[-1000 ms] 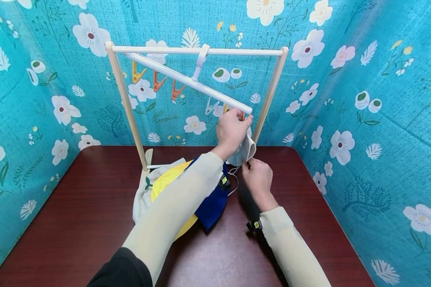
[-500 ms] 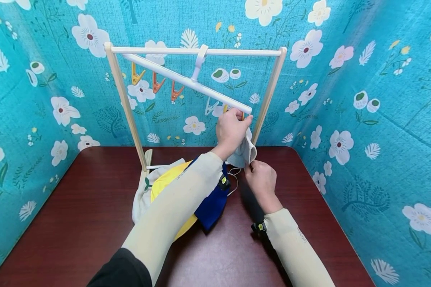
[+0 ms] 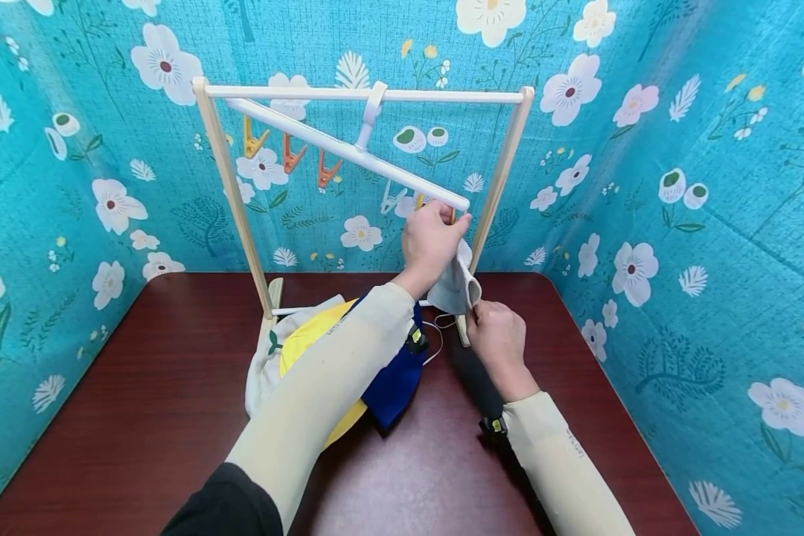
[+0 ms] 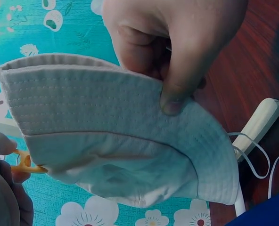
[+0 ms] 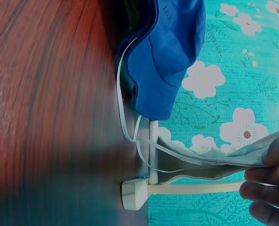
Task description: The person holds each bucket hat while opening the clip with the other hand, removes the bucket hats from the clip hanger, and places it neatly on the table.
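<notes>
My left hand (image 3: pixel 431 244) pinches a yellow clip (image 4: pixel 25 162) under the lower right end of the white hanger (image 3: pixel 348 151). In the left wrist view, the clip's tip touches the crown edge of a pale bucket hat (image 4: pixel 102 103); whether it bites the cloth I cannot tell. With thumb and fingers, my right hand (image 3: pixel 500 339) pinches the brim of this hat below and right of the left hand. The hat hangs on its side, stretched between both hands. A thin white cord (image 5: pixel 177 155) trails from its brim in the right wrist view.
A wooden stand (image 3: pixel 240 208) carries the tilted hanger. Orange (image 3: pixel 291 154), yellow (image 3: pixel 253 138) and white (image 3: pixel 391 199) clips hang from it. Beneath the left forearm lie a blue hat (image 3: pixel 395 383), a yellow hat (image 3: pixel 308 333) and a cream hat (image 3: pixel 263 372) on the dark red table (image 3: pixel 141 417).
My right hand has moved slightly right and down, drawing the pale hat's brim with it. The stand's right foot has come into sight. My left hand has stayed at the clip.
</notes>
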`<state>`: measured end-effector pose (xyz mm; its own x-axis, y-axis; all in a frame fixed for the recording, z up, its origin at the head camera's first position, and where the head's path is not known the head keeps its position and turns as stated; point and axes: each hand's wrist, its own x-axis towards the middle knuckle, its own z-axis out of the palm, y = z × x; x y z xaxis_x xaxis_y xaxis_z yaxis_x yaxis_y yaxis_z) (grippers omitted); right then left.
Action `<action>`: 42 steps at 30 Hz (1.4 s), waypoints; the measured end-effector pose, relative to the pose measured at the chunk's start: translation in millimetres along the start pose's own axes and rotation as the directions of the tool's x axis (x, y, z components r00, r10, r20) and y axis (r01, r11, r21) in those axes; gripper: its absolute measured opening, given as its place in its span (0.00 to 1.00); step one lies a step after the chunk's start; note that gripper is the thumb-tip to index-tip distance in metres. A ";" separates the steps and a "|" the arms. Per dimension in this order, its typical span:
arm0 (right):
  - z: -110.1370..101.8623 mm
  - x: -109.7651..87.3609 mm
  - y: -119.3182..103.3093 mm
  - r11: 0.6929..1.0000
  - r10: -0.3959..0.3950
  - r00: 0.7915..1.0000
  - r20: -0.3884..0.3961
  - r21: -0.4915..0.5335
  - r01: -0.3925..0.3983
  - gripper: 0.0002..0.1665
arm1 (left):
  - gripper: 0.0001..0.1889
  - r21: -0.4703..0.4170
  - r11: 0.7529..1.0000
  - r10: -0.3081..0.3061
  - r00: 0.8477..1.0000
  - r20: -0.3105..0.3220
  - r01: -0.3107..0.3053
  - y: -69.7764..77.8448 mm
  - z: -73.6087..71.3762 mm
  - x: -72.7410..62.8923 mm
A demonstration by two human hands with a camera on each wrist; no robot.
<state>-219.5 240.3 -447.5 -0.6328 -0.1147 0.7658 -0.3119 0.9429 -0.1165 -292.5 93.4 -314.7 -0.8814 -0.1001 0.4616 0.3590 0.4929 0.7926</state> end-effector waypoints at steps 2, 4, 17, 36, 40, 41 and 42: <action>-1.4 -0.7 1.4 1.000 -0.015 1.000 -0.001 -0.009 0.015 0.19 | 0.13 -0.010 1.000 0.001 1.000 0.000 -0.001 0.5 -0.7 -0.4; -3.0 -1.0 2.8 0.999 -0.027 1.000 0.003 -0.020 0.027 0.18 | 0.13 -0.013 1.000 0.002 1.000 -0.001 -0.002 1.1 -1.4 -0.9; -27.2 2.7 8.1 0.999 -0.040 0.999 0.010 -0.029 0.040 0.15 | 0.12 -0.023 0.999 -0.022 1.000 0.015 0.022 2.6 -4.6 0.0; -72.8 28.2 21.0 0.977 -0.140 0.989 0.047 -0.158 0.146 0.04 | 0.12 0.017 1.000 -0.021 0.999 0.024 0.020 0.5 -4.3 1.2; -77.7 33.7 26.1 0.976 -0.138 0.989 0.060 -0.160 0.146 0.04 | 0.13 0.013 1.000 -0.024 0.999 0.024 0.023 0.4 -5.0 0.4; -78.9 34.4 27.5 0.976 -0.140 0.988 0.064 -0.160 0.149 0.04 | 0.13 0.015 1.000 -0.025 0.999 0.027 0.024 0.6 -5.0 0.1; -80.2 34.8 28.7 0.975 -0.141 0.988 0.068 -0.162 0.151 0.04 | 0.13 0.018 1.000 -0.024 0.999 0.028 0.024 0.9 -5.0 -0.1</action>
<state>-193.7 288.5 -373.4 -0.6291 -0.2679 0.7297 -0.2845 0.9529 0.1046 -290.6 89.5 -312.0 -0.8983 -0.0874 0.4306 0.3324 0.5057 0.7961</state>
